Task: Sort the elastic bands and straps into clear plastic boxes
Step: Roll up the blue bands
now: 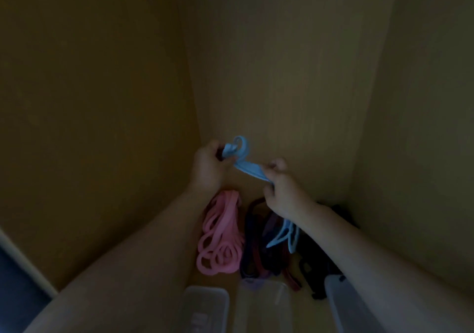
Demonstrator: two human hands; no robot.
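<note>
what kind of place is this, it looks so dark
Most likely the inside of a wooden cupboard or wardrobe: bare brown panels meet in a dim corner, and pink bands, dark straps and clear plastic boxes lie on its floor.

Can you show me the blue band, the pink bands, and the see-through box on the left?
blue elastic band (247, 170): head view, on its flat middle stretch.
pink elastic bands (223, 232): head view, middle of the pile.
leftmost clear plastic box (205, 289): head view, on its far rim.
</note>
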